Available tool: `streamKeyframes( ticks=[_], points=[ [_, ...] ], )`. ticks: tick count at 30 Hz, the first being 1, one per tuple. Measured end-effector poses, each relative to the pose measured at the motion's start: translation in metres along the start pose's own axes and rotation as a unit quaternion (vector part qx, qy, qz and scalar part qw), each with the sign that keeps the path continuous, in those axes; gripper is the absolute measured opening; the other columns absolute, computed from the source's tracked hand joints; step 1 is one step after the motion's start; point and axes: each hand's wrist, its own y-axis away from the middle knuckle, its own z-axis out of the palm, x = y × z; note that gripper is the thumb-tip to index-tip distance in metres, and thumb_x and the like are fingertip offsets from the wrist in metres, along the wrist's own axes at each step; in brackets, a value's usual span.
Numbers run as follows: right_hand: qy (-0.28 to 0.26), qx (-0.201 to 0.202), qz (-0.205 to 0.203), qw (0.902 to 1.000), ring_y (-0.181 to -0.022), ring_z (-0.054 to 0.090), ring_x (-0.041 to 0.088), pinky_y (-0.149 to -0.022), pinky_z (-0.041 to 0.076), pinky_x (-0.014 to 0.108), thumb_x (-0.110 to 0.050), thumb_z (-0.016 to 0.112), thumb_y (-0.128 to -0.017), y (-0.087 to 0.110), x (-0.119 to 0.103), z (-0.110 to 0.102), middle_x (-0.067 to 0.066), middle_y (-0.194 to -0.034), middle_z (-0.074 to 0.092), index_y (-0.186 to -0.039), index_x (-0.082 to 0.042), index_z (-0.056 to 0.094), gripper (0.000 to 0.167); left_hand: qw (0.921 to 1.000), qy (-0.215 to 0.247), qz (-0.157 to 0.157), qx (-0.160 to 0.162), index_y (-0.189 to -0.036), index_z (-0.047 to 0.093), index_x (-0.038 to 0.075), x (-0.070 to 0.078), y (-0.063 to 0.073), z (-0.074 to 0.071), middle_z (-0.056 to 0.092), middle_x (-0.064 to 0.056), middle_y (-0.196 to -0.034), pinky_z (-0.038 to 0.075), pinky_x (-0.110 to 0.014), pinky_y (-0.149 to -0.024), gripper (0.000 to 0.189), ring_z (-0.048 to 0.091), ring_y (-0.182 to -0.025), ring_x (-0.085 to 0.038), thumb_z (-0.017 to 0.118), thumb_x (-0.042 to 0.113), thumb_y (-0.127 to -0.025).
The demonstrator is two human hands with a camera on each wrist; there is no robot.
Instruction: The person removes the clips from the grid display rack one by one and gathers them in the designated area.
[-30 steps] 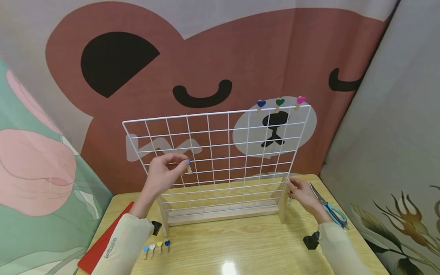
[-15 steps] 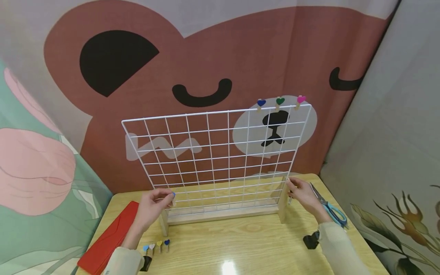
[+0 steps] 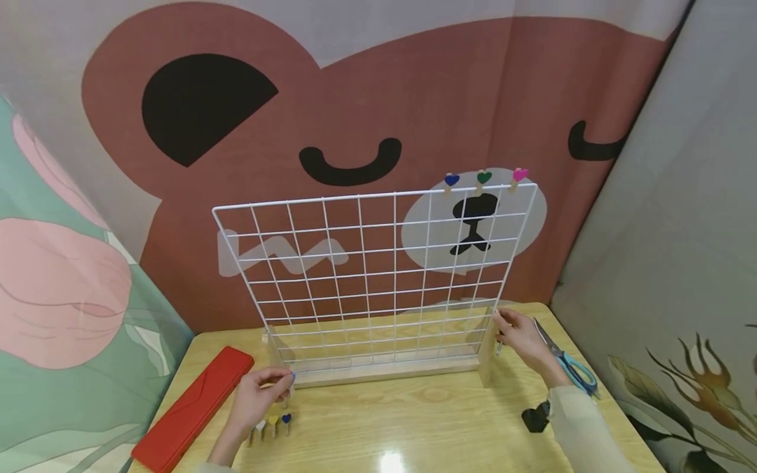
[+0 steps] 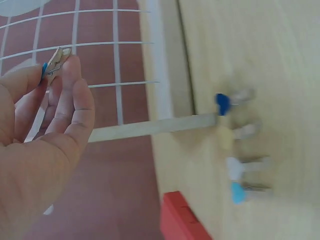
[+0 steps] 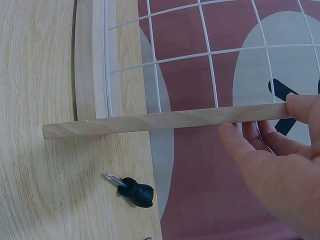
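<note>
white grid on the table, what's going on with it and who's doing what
A person's left hand pinches a blue clip near the lower left of the grid, while the right hand holds its right wooden post. Three clips sit on the top bar toward the right. Four loose clips lie in a row on the table, near the left hand.

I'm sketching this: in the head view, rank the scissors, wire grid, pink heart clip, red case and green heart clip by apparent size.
1. Wire grid
2. Red case
3. Scissors
4. Pink heart clip and green heart clip: too alike to rank
</note>
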Motion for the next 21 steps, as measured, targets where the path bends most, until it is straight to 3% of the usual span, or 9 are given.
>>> streamKeyframes(
  ticks=[4, 14, 18, 21],
  points=[
    [-0.001, 0.002, 0.0, 1.0, -0.132, 0.032, 0.047, -0.102, 0.038, 0.049, -0.025, 0.039, -0.105, 0.001, 0.0, 0.001, 0.036, -0.145, 0.026, -0.144, 0.015, 0.022, 0.058, 0.9993, -0.02, -0.032, -0.003, -0.095, 0.071, -0.003, -0.017, 0.006, 0.0, 0.067, -0.014, -0.08, 0.056, -0.031, -0.062, 0.015, 0.065, -0.065, -0.018, 0.072, 0.008, -0.086],
    [0.004, 0.006, -0.003, 1.0, -0.131, 0.035, 0.047, -0.101, 0.039, 0.048, -0.027, 0.039, -0.105, 0.0, 0.0, 0.0, 0.036, -0.144, 0.029, -0.143, 0.015, 0.024, 0.059, 0.9963, -0.059, -0.053, -0.032, -0.096, 0.069, -0.009, -0.068, 0.022, -0.001, 0.068, -0.011, -0.078, 0.055, -0.029, -0.059, 0.02, 0.064, -0.064, -0.012, 0.072, 0.008, -0.085],
    [0.003, 0.005, 0.0, 1.0, -0.131, 0.035, 0.047, -0.101, 0.039, 0.048, -0.028, 0.039, -0.105, 0.0, 0.002, 0.0, 0.036, -0.144, 0.029, -0.144, 0.014, 0.024, 0.059, 0.9953, -0.064, -0.062, -0.039, -0.094, 0.067, -0.011, -0.081, 0.03, 0.0, 0.068, -0.011, -0.08, 0.056, -0.027, -0.061, 0.02, 0.065, -0.065, -0.012, 0.071, 0.007, -0.085],
    [0.004, 0.002, 0.001, 1.0, -0.132, 0.034, 0.047, -0.101, 0.038, 0.049, -0.028, 0.039, -0.105, 0.0, 0.003, 0.0, 0.036, -0.144, 0.028, -0.144, 0.014, 0.023, 0.059, 0.992, -0.099, -0.067, -0.042, -0.091, 0.068, -0.008, -0.087, 0.037, 0.002, 0.068, -0.009, -0.078, 0.054, -0.025, -0.059, 0.018, 0.064, -0.065, -0.013, 0.072, 0.009, -0.085]
  ],
)
